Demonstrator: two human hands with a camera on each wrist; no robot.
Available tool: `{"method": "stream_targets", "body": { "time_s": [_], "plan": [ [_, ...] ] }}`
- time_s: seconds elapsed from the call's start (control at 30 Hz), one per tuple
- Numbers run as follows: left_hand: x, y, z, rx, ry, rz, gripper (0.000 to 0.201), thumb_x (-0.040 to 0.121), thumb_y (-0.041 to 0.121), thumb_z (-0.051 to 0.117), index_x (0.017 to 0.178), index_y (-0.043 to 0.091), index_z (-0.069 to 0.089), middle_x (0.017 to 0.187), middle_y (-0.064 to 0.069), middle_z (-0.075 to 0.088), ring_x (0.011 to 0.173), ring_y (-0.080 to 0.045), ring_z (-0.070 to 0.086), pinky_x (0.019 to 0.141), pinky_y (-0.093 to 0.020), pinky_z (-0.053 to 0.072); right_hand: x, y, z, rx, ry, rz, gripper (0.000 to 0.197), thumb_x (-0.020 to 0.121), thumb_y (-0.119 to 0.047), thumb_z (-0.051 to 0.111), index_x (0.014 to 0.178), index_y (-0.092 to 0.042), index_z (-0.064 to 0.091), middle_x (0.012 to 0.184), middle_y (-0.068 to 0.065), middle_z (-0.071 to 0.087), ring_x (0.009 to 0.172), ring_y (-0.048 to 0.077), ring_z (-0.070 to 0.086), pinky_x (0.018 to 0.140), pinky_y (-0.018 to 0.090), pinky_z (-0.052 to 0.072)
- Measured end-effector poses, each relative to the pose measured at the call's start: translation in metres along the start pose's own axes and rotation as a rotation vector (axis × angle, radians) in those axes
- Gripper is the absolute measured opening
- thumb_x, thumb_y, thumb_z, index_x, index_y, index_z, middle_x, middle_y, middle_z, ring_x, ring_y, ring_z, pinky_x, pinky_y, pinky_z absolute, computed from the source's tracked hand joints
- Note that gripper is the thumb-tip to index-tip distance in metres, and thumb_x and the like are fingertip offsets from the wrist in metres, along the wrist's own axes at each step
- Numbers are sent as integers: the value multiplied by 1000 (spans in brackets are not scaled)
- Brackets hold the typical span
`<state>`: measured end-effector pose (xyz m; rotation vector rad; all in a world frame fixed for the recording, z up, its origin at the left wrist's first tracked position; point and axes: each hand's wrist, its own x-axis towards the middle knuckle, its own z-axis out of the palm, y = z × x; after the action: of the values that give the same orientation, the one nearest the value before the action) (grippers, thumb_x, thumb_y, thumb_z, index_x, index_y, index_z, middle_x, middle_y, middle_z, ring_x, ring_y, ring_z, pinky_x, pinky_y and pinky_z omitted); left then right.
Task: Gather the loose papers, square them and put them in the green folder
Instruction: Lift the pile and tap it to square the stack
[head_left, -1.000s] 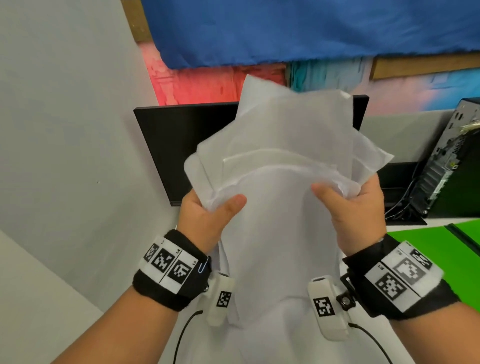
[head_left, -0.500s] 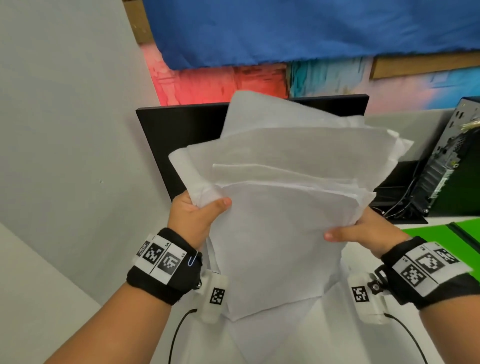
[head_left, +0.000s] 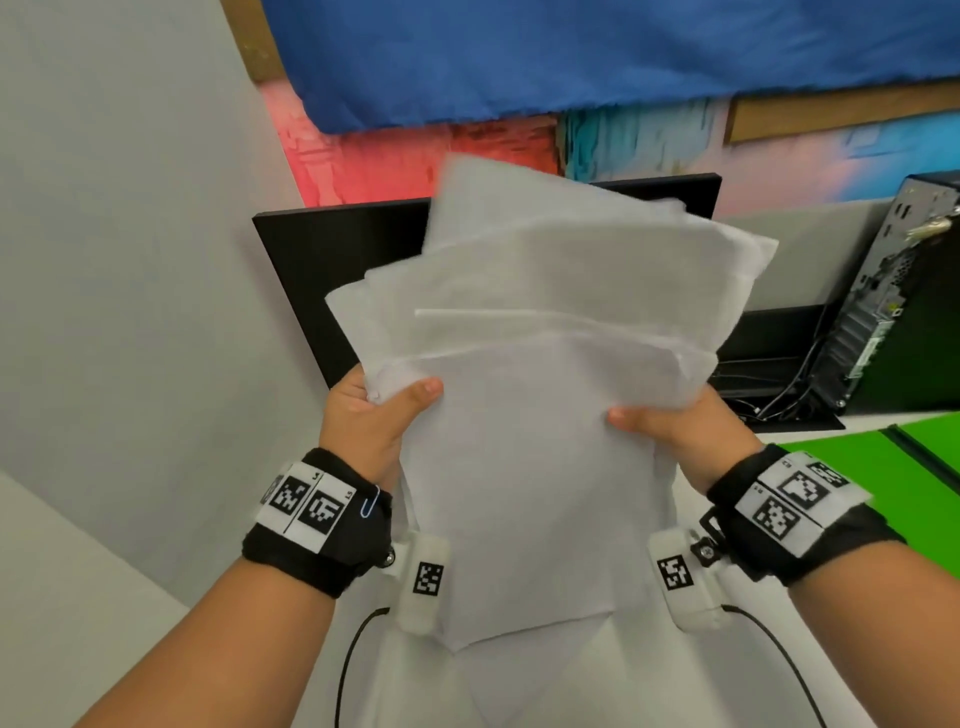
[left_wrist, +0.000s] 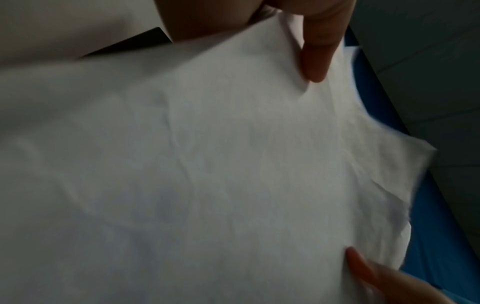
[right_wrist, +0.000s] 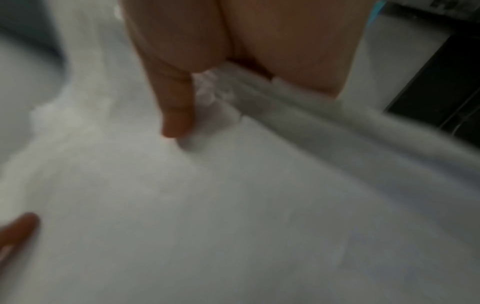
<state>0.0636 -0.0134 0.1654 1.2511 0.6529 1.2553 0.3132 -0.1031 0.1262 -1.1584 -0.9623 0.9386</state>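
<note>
A fanned, uneven stack of white papers (head_left: 545, 415) is held up in front of me above the desk, its sheets skewed at different angles. My left hand (head_left: 374, 415) grips the stack's left edge, thumb on the front sheet. My right hand (head_left: 670, 426) grips the right edge, thumb likewise on the front. The left wrist view shows the papers (left_wrist: 207, 174) filling the frame with my left thumb (left_wrist: 317, 51) pressed on them. In the right wrist view my right thumb (right_wrist: 174, 107) presses on the papers (right_wrist: 233, 205). The green folder (head_left: 893, 483) lies open on the desk at the right.
A black monitor (head_left: 332, 280) stands behind the papers against a grey partition. A black computer tower (head_left: 904, 301) with cables sits at the back right. The white desk (head_left: 571, 686) shows below the stack. A blue cloth (head_left: 571, 52) hangs above.
The stack has been shifted and re-fanned between my hands; the sheets now lean up and to the right, and my right hand has moved along the right edge.
</note>
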Motion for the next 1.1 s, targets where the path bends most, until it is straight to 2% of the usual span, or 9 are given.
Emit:
{"method": "stream_targets", "body": {
  "time_s": [0.13,0.23,0.3,0.4,0.53,0.73,0.87,0.97,1.1],
  "plan": [
    [9,-2,-7,75,11,-12,35,58,8,81,87,17,64,73,6,76,70,-11,72,61,-25,57,0,-15,14,19,164,-68,30,72,-3,72,98,-16,67,85,-5,75,84,12,71,72,27,56],
    [7,-8,-9,309,-53,-77,24,75,2,70,82,24,64,67,16,74,66,1,69,65,-20,57,-4,-28,24,53,281,-187,28,75,-2,70,97,-18,66,89,-7,71,81,5,69,69,18,55],
    [2,-13,-6,425,-68,-55,20,80,7,66,84,26,66,73,15,73,71,6,68,74,-20,55,-8,-33,31,67,343,-246,28,77,-3,69,102,-14,65,94,-6,69,80,1,68,68,14,53],
    [-7,-18,5,434,-34,18,16,84,9,62,97,18,65,88,13,67,74,11,65,68,-7,52,-15,-32,42,105,379,-301,33,81,-2,65,114,-4,61,95,-6,67,78,-6,67,66,7,49],
    [-16,-28,18,469,-38,30,31,79,11,68,101,29,56,95,15,63,86,3,62,71,-9,52,-24,-18,53,90,346,-294,43,79,2,65,121,3,55,110,12,67,95,8,67,74,12,50],
    [-10,-31,12,412,93,-37,44,70,14,77,109,19,57,107,-3,65,101,-21,63,86,-37,53,-24,-7,41,53,338,-249,33,76,1,69,104,-15,66,97,-3,73,94,14,70,81,28,55],
    [-1,-28,7,316,79,-51,45,60,11,82,98,23,63,101,-3,69,97,-19,66,80,-33,56,-11,2,24,-52,254,-199,38,71,-1,75,107,-11,66,103,5,70,96,19,68,83,35,54],
    [2,-24,8,342,89,-6,31,66,7,79,82,28,62,85,11,67,79,-2,67,69,-17,56,-6,2,22,-34,301,-199,30,72,0,74,88,-25,66,88,-7,71,82,8,69,80,35,53],
    [1,-11,5,263,38,83,41,48,20,88,82,25,66,78,8,73,76,-3,71,68,-22,57,-13,-20,10,-87,108,-298,42,57,-18,85,94,-28,68,93,-10,75,93,11,69,78,27,55]
  ]
}}
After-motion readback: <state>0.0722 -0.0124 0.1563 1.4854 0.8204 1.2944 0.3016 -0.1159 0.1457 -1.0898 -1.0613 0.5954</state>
